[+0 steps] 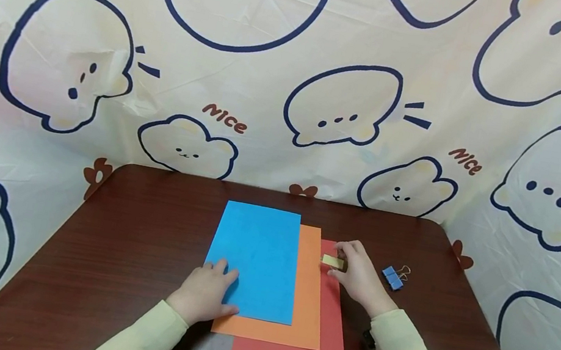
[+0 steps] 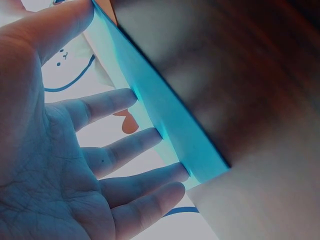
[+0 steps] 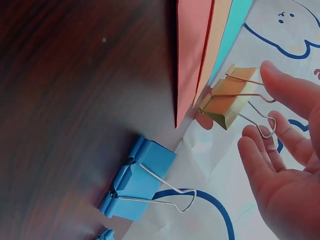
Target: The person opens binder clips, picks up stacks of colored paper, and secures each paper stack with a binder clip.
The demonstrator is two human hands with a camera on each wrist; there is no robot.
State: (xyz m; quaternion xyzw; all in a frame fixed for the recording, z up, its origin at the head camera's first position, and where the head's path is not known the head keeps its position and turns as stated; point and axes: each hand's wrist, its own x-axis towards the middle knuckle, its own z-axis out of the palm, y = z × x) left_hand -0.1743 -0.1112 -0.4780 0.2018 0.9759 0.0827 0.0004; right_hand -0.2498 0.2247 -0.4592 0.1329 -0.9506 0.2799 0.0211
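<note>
A blue sheet point(image 1: 258, 258) lies on top of an orange sheet point(image 1: 311, 291), which overlaps a red sheet point(image 1: 334, 333), each lower one showing further right and nearer. My left hand point(image 1: 205, 291) rests on the blue sheet's lower left corner, fingers spread and fairly straight. In the left wrist view the fingertips meet the blue sheet's edge point(image 2: 165, 105). My right hand point(image 1: 357, 277) pinches a yellow binder clip point(image 3: 229, 97) by its wire handles, thumb on one side and fingers on the other. That clip is over the red sheet's upper right part, its mouth toward the sheets.
A blue binder clip point(image 1: 393, 278) lies on the dark wooden table point(image 1: 134, 249), right of my right hand. Part of another small blue object point(image 3: 104, 234) shows at the right wrist view's bottom edge. Printed cloth point(image 1: 266, 92) hangs behind and beside the table.
</note>
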